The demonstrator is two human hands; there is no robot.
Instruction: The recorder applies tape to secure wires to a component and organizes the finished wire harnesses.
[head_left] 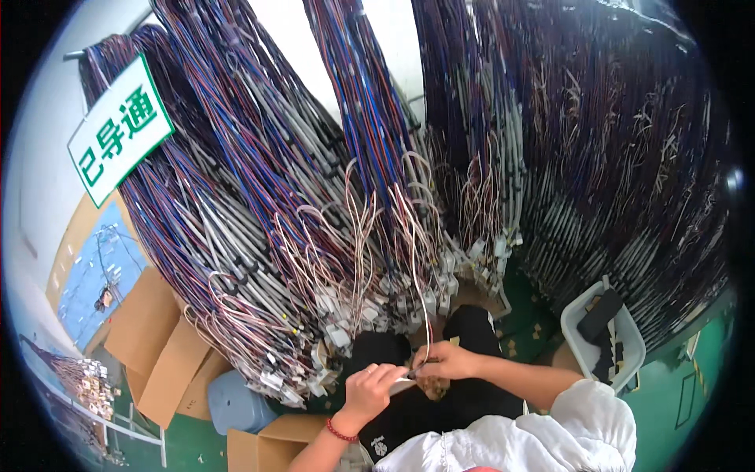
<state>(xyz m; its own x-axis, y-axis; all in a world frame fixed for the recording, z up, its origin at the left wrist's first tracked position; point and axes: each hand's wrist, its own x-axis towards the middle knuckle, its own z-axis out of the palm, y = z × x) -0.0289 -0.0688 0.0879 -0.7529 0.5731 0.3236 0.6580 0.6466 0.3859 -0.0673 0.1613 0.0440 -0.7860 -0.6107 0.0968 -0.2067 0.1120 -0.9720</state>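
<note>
while the hanging wire harness bundles are filling the upper and centre frame, their white connectors are dangling just above the lap. cardboard boxes are sitting at lower left and a grey plastic bin is standing at lower right. at lower centre, the left hand is pinching a white connector piece, fingers clenched on it. the right hand is gripping a thin wire and a small dark tool, which is too small to identify, with the fingertips meeting the left. probable faults: the wire is rising into the crowded bundle, so pulling could snag neighbouring leads; a loose pinch could be dropping the connector piece into the lap.
</note>
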